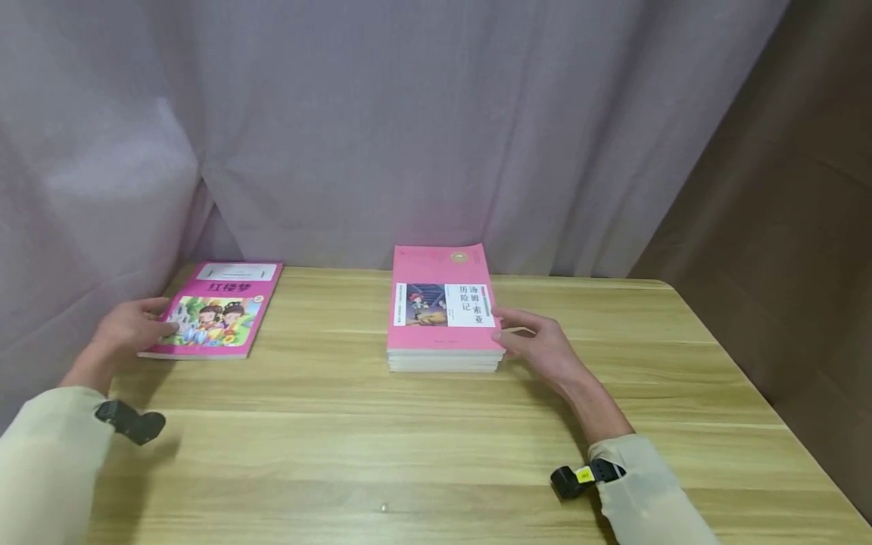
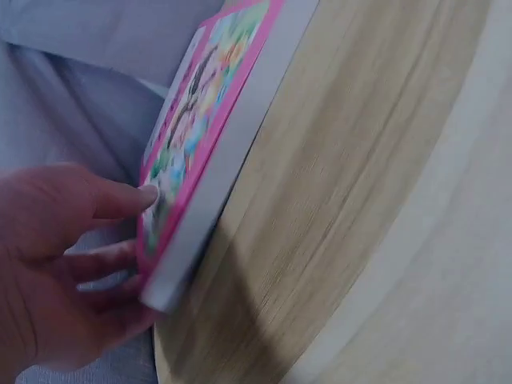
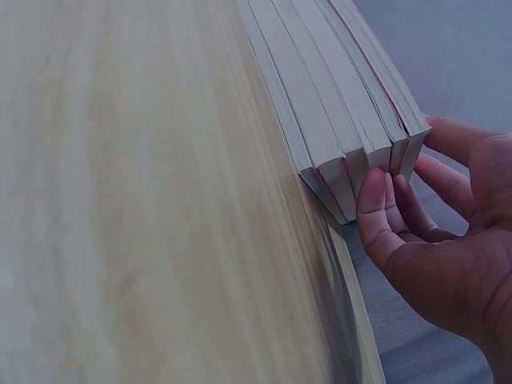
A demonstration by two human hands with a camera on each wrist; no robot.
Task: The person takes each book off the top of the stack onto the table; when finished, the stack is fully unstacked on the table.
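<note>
On the left of the table lies a thin pink book with cartoon figures on its cover. My left hand holds its left edge; in the left wrist view the thumb rests on the cover and the other fingers sit at the side edge, partly hidden. A stack of books stands at the middle back, a pink cover with a picture and Chinese characters on top. My right hand grips the stack's right edge with bent fingers; how many books it holds I cannot tell.
The wooden table runs under both hands. A grey curtain hangs along its back edge, close behind the books. Brown cloth hangs at the right side. Black wrist straps with cameras sit on both wrists.
</note>
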